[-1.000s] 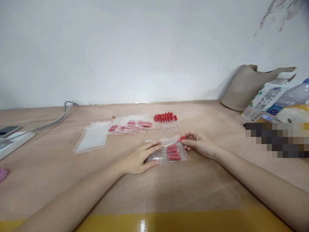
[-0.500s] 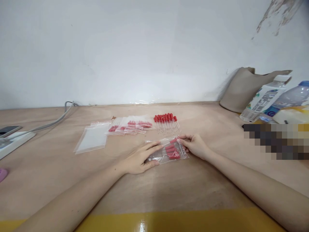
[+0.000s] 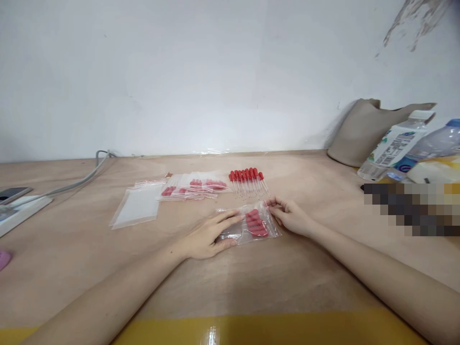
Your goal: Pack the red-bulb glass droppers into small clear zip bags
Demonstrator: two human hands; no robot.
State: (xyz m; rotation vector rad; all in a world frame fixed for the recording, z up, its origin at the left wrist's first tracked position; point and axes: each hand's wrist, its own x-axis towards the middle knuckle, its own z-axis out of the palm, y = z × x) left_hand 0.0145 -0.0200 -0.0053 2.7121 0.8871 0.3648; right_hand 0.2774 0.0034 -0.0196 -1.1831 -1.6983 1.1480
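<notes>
A clear zip bag (image 3: 237,235) lies flat on the table with several red-bulbed droppers (image 3: 256,223) inside, side by side. My left hand (image 3: 210,235) rests over the bag's left end, fingers stretched out and apart. At the bag's right edge, by the zip strip, my right hand (image 3: 289,216) has thumb and fingertips pinched at the upper corner. Just beyond the bag is a row of loose droppers (image 3: 247,177), red bulbs pointing away from me. To its left are overlapping zip bags with droppers (image 3: 196,186), and farther left some flat bags without droppers (image 3: 139,206).
A grey cable (image 3: 84,181) runs along the left to a white panel with a phone (image 3: 14,193) on it. A pink object (image 3: 3,259) sits at the left edge. On the right, a grey-brown container (image 3: 354,136) stands behind tilted plastic bottles (image 3: 395,146). Yellow tape (image 3: 251,328) covers the front edge.
The uppermost dropper has slid left, deeper into the bag, and its bulb now lines up with the others. My right fingers have shifted slightly at the bag's corner. My left hand stays put.
</notes>
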